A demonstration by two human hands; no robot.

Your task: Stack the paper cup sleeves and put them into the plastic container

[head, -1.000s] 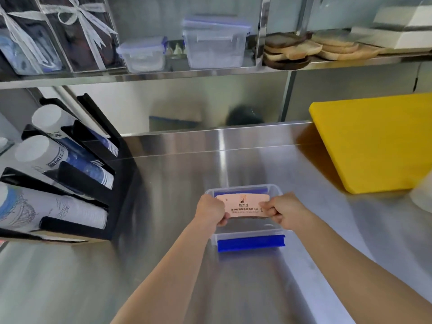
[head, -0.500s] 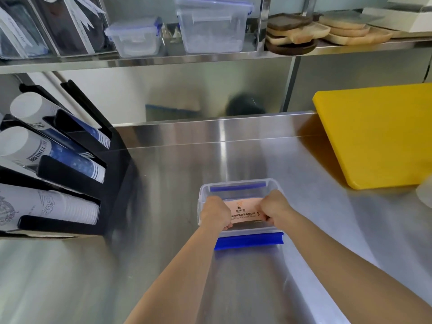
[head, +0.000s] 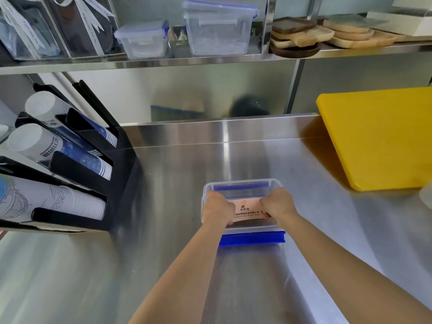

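Hands hold the stack of paper cup sleeves (head: 248,210) down inside the plastic container (head: 271,183). The left hand (head: 217,210) grips the stack's end at 9 o'clock, fingers curled shut around it. The right hand (head: 278,204) grips the other end at 3 o'clock, also curled tight. Both hands sit low between the clear walls of the box.

The sleeves are pinkish and lie flat together, print side up. The stack looks like it is at or near the floor of the box, but I cannot tell if it touches.

The container sits on the steel counter (head: 163,265). A blue clip (head: 252,239) sticks out from its side at 6 o'clock. From the box, the black cup rack (head: 117,174) is at about 10 o'clock and the yellow cutting board (head: 378,136) is at about 2 o'clock, both well apart from it.

The step in hand looks like the last one: putting the stack in. Stacking seems done.

Next, the hands should let the stack rest flat, then open and lift straight up. The box is snug around the sleeves, so the fingers need to slip out gently. If they pull fast, the top sleeves could slide or come up with them.
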